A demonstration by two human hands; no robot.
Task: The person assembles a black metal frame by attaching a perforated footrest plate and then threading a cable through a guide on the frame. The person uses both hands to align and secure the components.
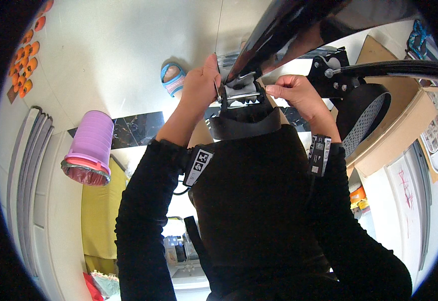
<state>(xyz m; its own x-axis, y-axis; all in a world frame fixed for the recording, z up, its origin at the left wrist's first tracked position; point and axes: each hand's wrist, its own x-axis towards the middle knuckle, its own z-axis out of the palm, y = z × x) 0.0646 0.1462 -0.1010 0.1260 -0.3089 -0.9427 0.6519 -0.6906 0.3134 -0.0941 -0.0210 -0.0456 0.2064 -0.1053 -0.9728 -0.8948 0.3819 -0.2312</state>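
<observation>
In front of me a metal rod [244, 95] runs crosswise through a black bracket [225, 104] with toothed edges, below a glossy black panel [299, 30]. My left hand [202, 80] is closed at the bracket's left side, thumb pointing up; its fingertips are partly hidden. At the rod's right end, my right hand [299, 95] has thumb and forefinger pinched together. What sits between them is too small to make out. A curved black piece [246, 128] lies just below the bracket, against my dark clothing.
Right of my hands are a black plate with bolts [329, 75], a mesh-faced black pad [367, 118] and an open cardboard box [394, 135]. A blue sandal [173, 83] with a foot is ahead. A purple bin [91, 138] is at left, beside yellow fabric [96, 215].
</observation>
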